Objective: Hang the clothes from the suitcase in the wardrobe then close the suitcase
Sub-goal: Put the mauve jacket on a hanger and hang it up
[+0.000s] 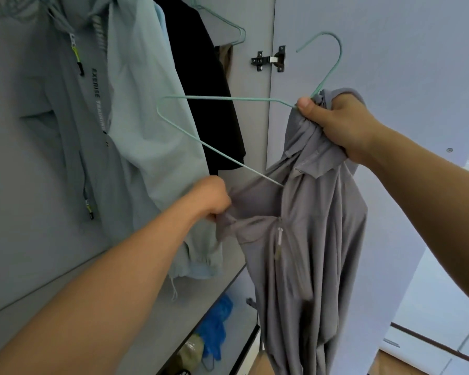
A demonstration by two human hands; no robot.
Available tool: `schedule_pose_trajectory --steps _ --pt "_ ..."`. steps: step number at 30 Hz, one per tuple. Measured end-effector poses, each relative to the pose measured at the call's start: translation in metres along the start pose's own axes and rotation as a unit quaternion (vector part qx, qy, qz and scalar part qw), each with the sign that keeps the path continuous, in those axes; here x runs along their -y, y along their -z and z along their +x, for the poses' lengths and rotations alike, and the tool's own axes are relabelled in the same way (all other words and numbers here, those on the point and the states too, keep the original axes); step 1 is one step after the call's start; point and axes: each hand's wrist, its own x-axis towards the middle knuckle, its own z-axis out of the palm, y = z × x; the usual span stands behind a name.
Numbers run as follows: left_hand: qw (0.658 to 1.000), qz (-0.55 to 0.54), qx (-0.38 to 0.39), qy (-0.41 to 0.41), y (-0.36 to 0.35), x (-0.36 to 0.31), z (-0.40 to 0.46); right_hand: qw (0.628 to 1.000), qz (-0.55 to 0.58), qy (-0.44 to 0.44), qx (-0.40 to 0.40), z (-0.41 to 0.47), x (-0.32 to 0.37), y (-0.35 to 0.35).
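The grey shirt hangs limp and bunched at about four o'clock, only half on the mint hanger. The right hand grips its collar and the hanger neck together; the left hand pinches a shoulder. Jackets already hang at ten o'clock. The suitcase is out of sight, presumably still to be closed.

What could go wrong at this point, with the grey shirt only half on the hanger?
1. The mint hanger's left arm is bare; only the right hand bunches the grey shirt against the hook's base, so the shirt may slide off if that grip eases.
2. The left hand pulls the collar sideways; the wire tip could snag near the zip.
3. The bare arm juts toward the hung pale jacket and might catch it.
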Motion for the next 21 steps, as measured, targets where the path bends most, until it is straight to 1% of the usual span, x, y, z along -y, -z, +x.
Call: schedule_pose_trajectory --steps 1,2,3,4,5,6,7,8,10,12,13,14,16,18,20,21 --pt "0.98 -0.193 0.009 0.043 0.004 0.004 0.001 1.0 -0.005 -0.005 0.012 0.0 -0.003 0.004" --pt "0.925 -0.369 0.016 0.084 0.01 0.008 0.004 0.999 -0.009 -0.014 0.028 -0.002 -0.005 0.009" --pt "0.851 -0.512 0.015 0.114 0.016 0.013 0.006 0.999 -0.012 -0.023 0.045 -0.003 -0.008 0.015" --pt "0.786 -0.603 0.01 0.137 0.021 0.017 0.008 0.998 -0.012 -0.033 0.058 -0.005 -0.012 0.021" --pt "0.744 -0.651 0.0 0.148 0.025 0.021 0.013 0.997 -0.013 -0.04 0.069 -0.007 -0.015 0.025" --pt "0.727 -0.669 -0.015 0.155 0.029 0.023 0.015 0.996 -0.017 -0.042 0.078 -0.009 -0.016 0.029" --pt "0.725 -0.67 -0.023 0.16 0.031 0.025 0.021 0.995 -0.025 -0.04 0.083 -0.01 -0.017 0.03" --pt "0.745 -0.642 -0.031 0.178 0.034 0.026 0.023 0.995 -0.038 -0.037 0.085 -0.011 -0.018 0.031" --pt "0.78 -0.593 -0.015 0.199 0.04 0.028 0.027 0.993 -0.077 -0.027 0.085 -0.011 -0.019 0.03" --pt "0.798 -0.567 -0.029 0.204 0.047 0.029 0.028 0.991 -0.111 -0.028 0.069 -0.012 -0.019 0.029" --pt "0.797 -0.567 -0.047 0.202 0.051 0.031 0.033 0.989 -0.137 -0.026 0.058 -0.012 -0.02 0.028" --pt "0.804 -0.558 -0.065 0.192 0.057 0.029 0.028 0.983 -0.173 -0.023 0.051 -0.012 -0.02 0.027" --pt "0.81 -0.552 -0.118 0.159 0.068 0.027 0.031 0.959 -0.278 -0.01 0.053 -0.013 -0.022 0.023" --pt "0.827 -0.514 -0.193 0.12 0.078 0.022 0.033 0.932 -0.357 0.012 0.064 -0.016 -0.025 0.017" --pt "0.853 -0.452 -0.247 0.081 0.086 0.017 0.034 0.92 -0.384 0.023 0.07 -0.014 -0.029 0.014" --pt "0.868 -0.425 -0.248 0.068 0.089 0.013 0.032 0.916 -0.393 0.026 0.073 -0.013 -0.029 0.013"
